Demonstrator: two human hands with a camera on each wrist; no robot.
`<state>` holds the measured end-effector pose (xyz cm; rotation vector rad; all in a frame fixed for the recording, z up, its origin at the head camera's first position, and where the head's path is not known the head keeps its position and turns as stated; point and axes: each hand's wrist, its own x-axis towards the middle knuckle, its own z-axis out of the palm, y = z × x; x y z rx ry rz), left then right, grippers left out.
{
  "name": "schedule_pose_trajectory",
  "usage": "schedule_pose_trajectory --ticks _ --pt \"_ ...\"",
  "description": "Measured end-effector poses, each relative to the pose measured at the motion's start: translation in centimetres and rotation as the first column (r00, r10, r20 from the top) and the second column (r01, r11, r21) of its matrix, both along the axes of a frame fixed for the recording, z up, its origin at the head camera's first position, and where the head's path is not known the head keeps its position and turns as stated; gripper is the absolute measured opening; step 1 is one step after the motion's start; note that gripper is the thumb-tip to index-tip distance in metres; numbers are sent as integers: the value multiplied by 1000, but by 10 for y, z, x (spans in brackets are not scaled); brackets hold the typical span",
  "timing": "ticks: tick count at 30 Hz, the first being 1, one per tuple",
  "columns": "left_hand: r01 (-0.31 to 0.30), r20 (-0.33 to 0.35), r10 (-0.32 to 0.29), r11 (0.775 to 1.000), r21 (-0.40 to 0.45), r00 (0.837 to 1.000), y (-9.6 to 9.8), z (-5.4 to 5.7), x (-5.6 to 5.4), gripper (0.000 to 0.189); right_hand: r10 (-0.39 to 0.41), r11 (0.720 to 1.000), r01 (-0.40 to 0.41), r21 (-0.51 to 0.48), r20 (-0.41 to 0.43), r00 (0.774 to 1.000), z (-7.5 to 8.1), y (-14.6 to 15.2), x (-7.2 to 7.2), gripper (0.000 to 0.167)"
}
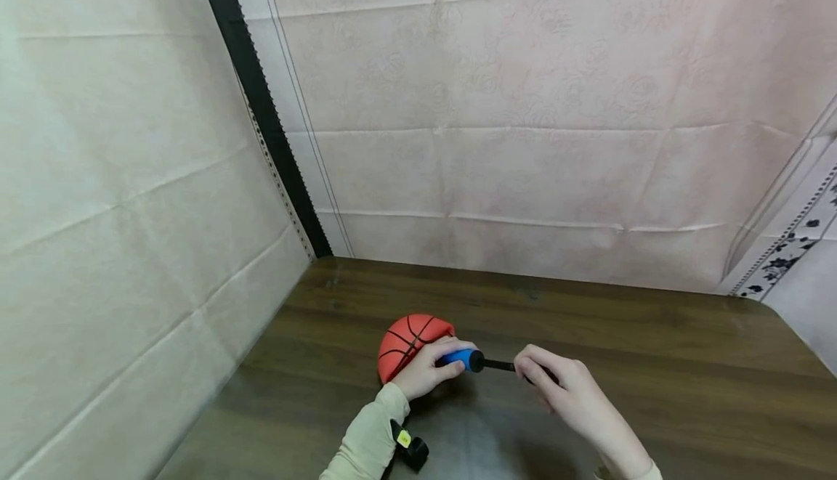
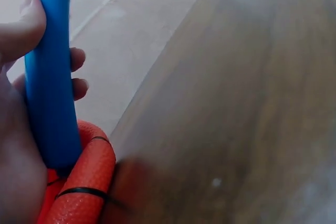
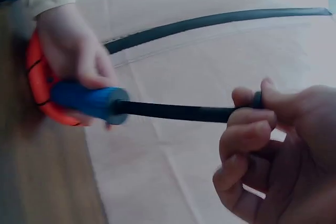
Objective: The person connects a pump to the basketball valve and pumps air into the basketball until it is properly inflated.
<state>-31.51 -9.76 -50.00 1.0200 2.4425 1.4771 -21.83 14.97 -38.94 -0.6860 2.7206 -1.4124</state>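
My left hand (image 1: 425, 372) grips the blue barrel of a hand pump (image 2: 51, 87), thumb on one side and fingertips showing on the other. The barrel's far end meets an orange-red basketball (image 1: 407, 343) with black lines, which looks soft and caved in, its edge folded into a thick rim in the left wrist view. Where the pump joins the ball is mostly hidden. From the barrel a long black rod (image 3: 178, 112) extends to the right. My right hand (image 1: 559, 384) pinches the rod's handle end between thumb and curled fingers.
A brown wood-grain table (image 1: 686, 385) lies beneath. Pale creased cloth (image 1: 523, 117) hangs behind it and to the left, with a dark strip (image 1: 261, 102) at the corner. A black wrist strap with a camera (image 1: 410, 449) sits on the left sleeve.
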Motion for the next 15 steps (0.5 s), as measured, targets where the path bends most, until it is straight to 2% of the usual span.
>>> schedule_pose_trajectory --ticks 3,7,9,12,15 --pt "1 -69 -3 1000 -19 998 1 2 1 38 -2 1000 2 11 -12 1000 -13 -11 -9 23" --pt "19 -153 -29 997 -69 988 1 4 4 37 -9 1000 8 16 25 1000 -30 -24 -17 25" --pt "29 -185 -46 996 -90 982 1 7 6 37 -10 1000 9 13 48 999 -34 -25 -17 25" --pt "52 -236 -75 993 -103 969 2 15 9 37 11 1000 -11 13 53 999 -30 -21 -13 25" --pt "71 -259 -92 993 -90 961 4 25 12 36 30 999 -31 19 26 999 -15 -13 -6 24"
